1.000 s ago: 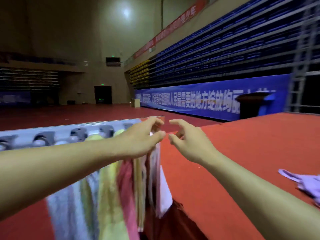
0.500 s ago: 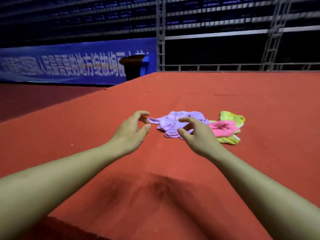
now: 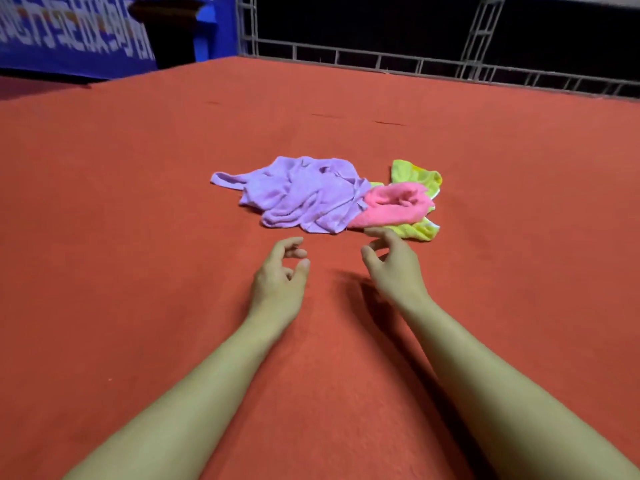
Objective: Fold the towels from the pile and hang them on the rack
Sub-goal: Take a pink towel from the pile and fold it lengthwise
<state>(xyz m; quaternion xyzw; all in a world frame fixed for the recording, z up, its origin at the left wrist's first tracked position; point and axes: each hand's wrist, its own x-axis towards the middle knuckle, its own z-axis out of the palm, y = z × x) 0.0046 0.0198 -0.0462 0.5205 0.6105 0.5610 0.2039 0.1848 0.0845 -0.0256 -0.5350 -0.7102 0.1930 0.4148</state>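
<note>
**Hands above the towel pile on the red surface**

Since half a second ago, the view has tilted downward and nearer to the pile, so that the towels now lie beyond both hands rather than partly behind the right one; a second ago the view faced a rack with hanging towels, which is now out of frame.

Three crumpled towels form the pile, lying near the middle of the red surface [image 3: 138,202]. The purple towel [image 3: 304,195] is the largest and lies on the left, with one narrow corner drawn out further to the left. The pink towel [image 3: 394,206] lies just beside it on the right, touching its edge. The yellow-green towel [image 3: 415,174] lies under the pink one and shows beyond and in front of it.

Both hands are held over the surface on the near side of the pile, neither one touching a towel. The left hand [image 3: 280,275] has loosely curled fingers with the thumb apart from them, and it holds nothing. The right hand [image 3: 394,268] is likewise loosely curled and empty, its forefinger extended toward the near edge of the pink and yellow-green towels. Bare forearms run from the lower edge of the view to each hand.

Outward from the surface, a metal railing [image 3: 381,60] borders the far edge. A blue banner [image 3: 69,36] with white characters hangs at the upper left, with a dark lectern [image 3: 166,29] in front of it.
</note>
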